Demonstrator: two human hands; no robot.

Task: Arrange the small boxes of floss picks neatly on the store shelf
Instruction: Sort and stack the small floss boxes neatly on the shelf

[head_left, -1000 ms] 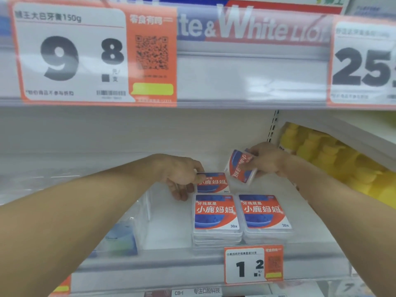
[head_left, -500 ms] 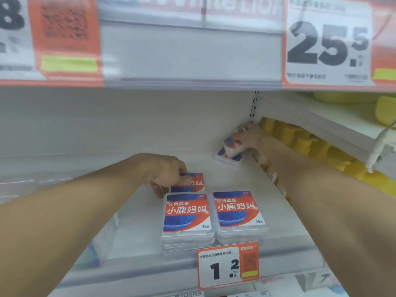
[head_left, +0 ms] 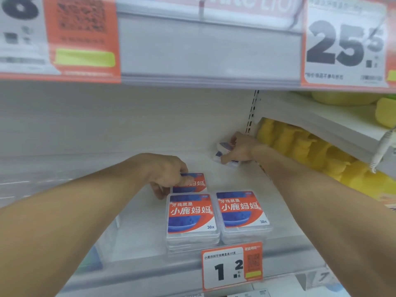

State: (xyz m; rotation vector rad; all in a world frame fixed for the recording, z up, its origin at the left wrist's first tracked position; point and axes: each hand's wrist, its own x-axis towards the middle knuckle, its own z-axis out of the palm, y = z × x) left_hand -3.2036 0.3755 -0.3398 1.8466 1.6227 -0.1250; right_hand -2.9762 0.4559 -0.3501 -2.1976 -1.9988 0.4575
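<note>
Left hand (head_left: 169, 179) sits curled on the second-row box, a flat clear-plastic floss-pick case with a red-and-blue label (head_left: 192, 182), fingers on its left edge and thumb across the top, right behind the front-left stack. Right hand (head_left: 237, 150) reaches deep to the back right corner of the white store shelf (head_left: 132, 243), fingers wrapped over a tilted box of the same kind (head_left: 224, 146), with another loose box (head_left: 232, 162) lying just under the palm.

Out towards the front edge, two tidy stacks of clear lidded boxes stand side by side, touching: the left stack (head_left: 191, 215) and the right stack (head_left: 242, 211), labels up and square to the lip. Below them hangs the orange-and-white price tag (head_left: 232, 267).

So the front row looks done. What's left, by my reading: square that second-row box behind the left stack, then bring the strays from the back corner forward to fill in behind the right stack. Roughly halfway, I'd say.
</note>
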